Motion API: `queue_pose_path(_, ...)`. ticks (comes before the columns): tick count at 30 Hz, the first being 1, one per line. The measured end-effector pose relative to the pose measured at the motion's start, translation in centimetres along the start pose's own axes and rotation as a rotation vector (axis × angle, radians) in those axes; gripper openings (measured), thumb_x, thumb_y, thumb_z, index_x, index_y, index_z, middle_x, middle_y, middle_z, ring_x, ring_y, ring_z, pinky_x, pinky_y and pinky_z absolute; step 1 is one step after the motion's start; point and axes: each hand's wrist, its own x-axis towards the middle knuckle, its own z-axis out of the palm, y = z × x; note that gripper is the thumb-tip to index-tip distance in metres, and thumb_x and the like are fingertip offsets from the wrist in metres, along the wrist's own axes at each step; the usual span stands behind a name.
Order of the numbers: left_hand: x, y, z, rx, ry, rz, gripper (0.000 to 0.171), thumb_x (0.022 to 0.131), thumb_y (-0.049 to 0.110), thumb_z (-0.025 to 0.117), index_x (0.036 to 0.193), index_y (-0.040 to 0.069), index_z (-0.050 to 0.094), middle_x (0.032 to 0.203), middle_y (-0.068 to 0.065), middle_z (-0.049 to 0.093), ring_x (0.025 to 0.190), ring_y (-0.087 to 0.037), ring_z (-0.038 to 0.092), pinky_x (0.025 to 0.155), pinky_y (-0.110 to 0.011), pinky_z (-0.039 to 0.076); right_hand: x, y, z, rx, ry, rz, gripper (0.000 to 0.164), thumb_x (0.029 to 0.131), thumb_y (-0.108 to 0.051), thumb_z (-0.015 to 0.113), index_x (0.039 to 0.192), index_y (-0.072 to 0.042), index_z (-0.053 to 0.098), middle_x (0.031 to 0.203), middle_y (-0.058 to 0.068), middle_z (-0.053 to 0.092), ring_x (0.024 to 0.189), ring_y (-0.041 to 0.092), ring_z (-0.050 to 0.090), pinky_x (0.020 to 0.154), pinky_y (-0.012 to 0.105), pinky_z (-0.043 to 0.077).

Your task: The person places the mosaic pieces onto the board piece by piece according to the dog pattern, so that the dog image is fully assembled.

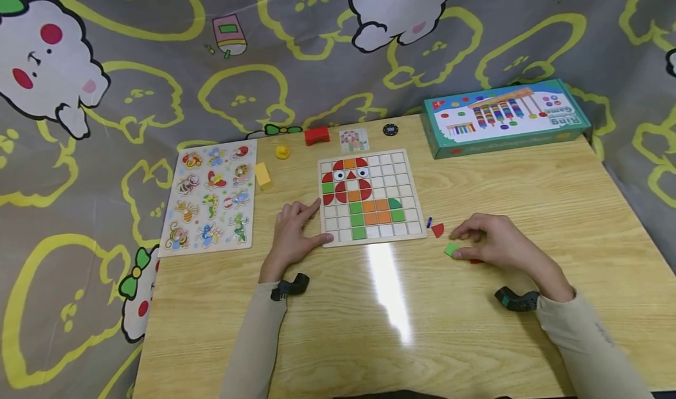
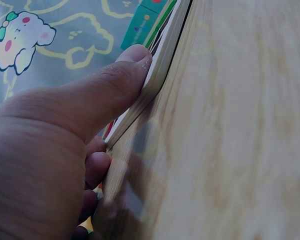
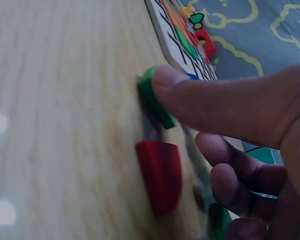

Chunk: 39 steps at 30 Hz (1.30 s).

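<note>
A wooden grid board (image 1: 388, 232) bears red, orange and green pieces and two eye pieces. My left hand (image 1: 296, 234) is at its lower left corner, thumb (image 2: 135, 57) and index finger extended against the edges, other fingers loosely bent. Right of the board, my right hand (image 1: 491, 240) pinches a green piece (image 1: 451, 250) at the thumb tip, just above the table. In the right wrist view the green piece (image 3: 155, 97) appears tilted; the index finger's contact is hidden. A red piece (image 3: 160, 176) lies below that hand. A red quarter-round (image 1: 438, 230) and a small blue piece (image 1: 429, 222) lie nearby.
An insect puzzle board (image 1: 206, 249) lies at left, near a yellow block (image 1: 262, 176). Behind the grid are a yellow duck (image 1: 282, 152), a red block (image 1: 317, 135), a picture card (image 1: 354, 140) and a black chip (image 1: 390, 129). A game box (image 1: 507, 120) stands back right.
</note>
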Motion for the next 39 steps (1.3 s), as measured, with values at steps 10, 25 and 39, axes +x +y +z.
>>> queue_pose_path(10,-0.2,-0.3,0.0,0.003,0.004,0.0,0.089,0.075,0.062,0.077,0.15,0.028,0.043,0.111,0.001,0.049,0.095,-0.019,0.035,0.083,-0.036,0.025,0.7,-1.1,0.6,-0.073,-0.042,0.021,0.024,0.074,-0.026,0.088,0.091,-0.019,0.072,0.081,-0.008,0.064,0.072,0.007,0.056,0.066,0.025,0.046)
queue_pose_path(25,0.0,-0.4,-0.1,0.004,0.008,-0.004,0.09,0.074,0.062,0.077,0.15,0.028,0.044,0.11,0.001,0.049,0.093,-0.019,0.034,0.082,-0.036,0.025,3.1,-1.7,-0.2,0.214,0.008,-0.045,0.021,0.094,-0.017,0.069,0.114,-0.013,0.065,0.082,0.004,0.064,0.067,0.018,0.057,0.06,0.025,0.045)
queue_pose_path(39,0.1,-0.3,0.1,0.013,0.012,0.007,0.09,0.074,0.064,0.076,0.15,0.028,0.044,0.109,0.002,0.048,0.093,-0.018,0.034,0.083,-0.036,0.025,7.9,-3.4,3.1,0.191,0.142,-0.057,0.029,0.079,-0.02,0.084,0.103,-0.013,0.07,0.083,0.0,0.064,0.07,0.014,0.057,0.06,0.022,0.045)
